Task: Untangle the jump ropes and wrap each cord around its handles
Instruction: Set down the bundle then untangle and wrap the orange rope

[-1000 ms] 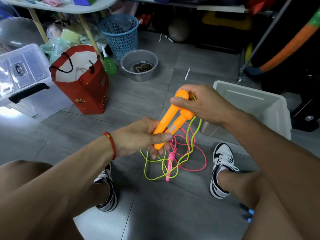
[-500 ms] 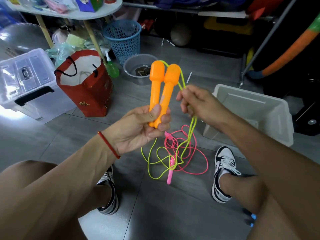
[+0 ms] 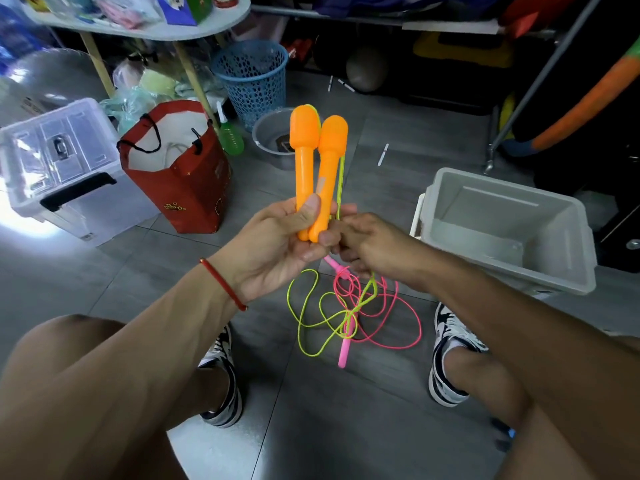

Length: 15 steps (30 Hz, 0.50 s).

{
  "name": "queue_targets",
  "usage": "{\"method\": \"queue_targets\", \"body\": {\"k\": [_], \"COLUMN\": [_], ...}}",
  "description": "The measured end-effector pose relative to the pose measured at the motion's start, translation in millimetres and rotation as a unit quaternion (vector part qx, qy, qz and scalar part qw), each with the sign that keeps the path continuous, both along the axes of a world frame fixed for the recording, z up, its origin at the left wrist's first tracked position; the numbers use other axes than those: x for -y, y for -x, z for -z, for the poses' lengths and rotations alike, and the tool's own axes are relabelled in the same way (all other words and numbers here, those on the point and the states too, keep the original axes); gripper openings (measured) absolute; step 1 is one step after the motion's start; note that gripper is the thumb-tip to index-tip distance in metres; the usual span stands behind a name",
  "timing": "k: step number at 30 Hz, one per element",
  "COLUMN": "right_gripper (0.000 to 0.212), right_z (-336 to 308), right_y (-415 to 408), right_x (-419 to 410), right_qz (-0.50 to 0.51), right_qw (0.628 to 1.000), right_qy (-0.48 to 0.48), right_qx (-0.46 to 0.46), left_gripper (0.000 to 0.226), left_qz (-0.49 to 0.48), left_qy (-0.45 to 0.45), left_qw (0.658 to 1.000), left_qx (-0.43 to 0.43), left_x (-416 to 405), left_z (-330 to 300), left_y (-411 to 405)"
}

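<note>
Left hand (image 3: 277, 247) grips upright orange handles (image 3: 317, 168); cord (image 3: 341, 181) seemingly beside.

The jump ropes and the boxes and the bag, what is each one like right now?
Orange handles: upright, side by side, held by left hand.
Green cord: unwrapped, pinched by right hand, loops on floor.
Pink jump rope: on floor, tangled with green cord.
Grey bin: open.
Red bag: open, upright.
Clear box: lid on.

Left hand (image 3: 277, 247) gripping two upright orange handles (image 3: 317, 168) side by side; right hand (image 3: 367, 247) pinching yellow-green cord (image 3: 341, 181) beside them; pink rope (image 3: 381, 317) tangled with cord on floor (image 3: 346, 410).
</note>
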State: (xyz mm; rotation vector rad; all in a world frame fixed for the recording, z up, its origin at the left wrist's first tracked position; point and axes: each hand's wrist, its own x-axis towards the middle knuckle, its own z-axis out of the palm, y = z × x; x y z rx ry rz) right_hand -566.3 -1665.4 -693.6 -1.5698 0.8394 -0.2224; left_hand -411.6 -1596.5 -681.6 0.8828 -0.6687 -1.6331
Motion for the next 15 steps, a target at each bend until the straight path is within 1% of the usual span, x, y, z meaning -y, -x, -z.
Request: {"method": "queue_targets", "body": {"k": [2, 3, 4, 5, 7, 8, 10, 12, 15], "right_gripper": [0.039, 0.039, 0.038, 0.036, 0.033, 0.031, 0.03, 0.027, 0.025], "right_z": [-5.0, -7.5, -10.7, -13.2, -18.1, -19.7, -22.1, -25.3, -31.0], "right_y": [5.6, 9.5, 13.3, 17.0, 23.6, 27.3, 36.7, 49.7, 65.1], "right_x": [2.1, 4.6, 7.6, 11.4, 19.3, 23.1, 29.8, 37.1, 47.7], "right_qz": [-0.024, -0.037, -0.051, -0.063, -0.087, -0.099, -0.114, -0.117, -0.121], "right_qw": [0.998, 0.997, 0.997, 0.998, 0.99, 0.978, 0.941, 0.913, 0.869], "right_qy": [-0.054, -0.06, -0.047, -0.014, 0.104, 0.173, 0.296, 0.358, 0.446], "right_qx": [0.024, 0.031, 0.03, 0.018, -0.027, -0.056, -0.118, -0.154, -0.174], "left_gripper": [0.024, 0.025, 0.026, 0.027, 0.027, 0.027, 0.026, 0.025, 0.03], "left_qz": [0.007, 0.008, 0.013, 0.023, 0.046, 0.059, 0.082, 0.1, 0.158], "left_qy": [0.002, 0.006, 0.011, 0.012, 0.006, 0.001, -0.007, -0.014, -0.03], "left_qw": [1.0, 1.0, 1.0, 0.999, 0.999, 0.998, 0.995, 0.988, 0.967], "left_qx": [-0.02, -0.025, -0.026, -0.021, 0.005, 0.022, 0.057, 0.117, 0.197], "left_x": [0.5, 0.8, 1.2, 1.3, 0.9, -0.1, -1.6, -2.5, -4.1], "left_z": [-1.0, -1.7, -2.7, -4.2, -7.9, -8.7, -8.8, -7.7, -5.9], "left_y": [-3.1, -6.0, -9.8, -12.8, -17.4, -20.3, -30.0, -43.7, -53.2]}}
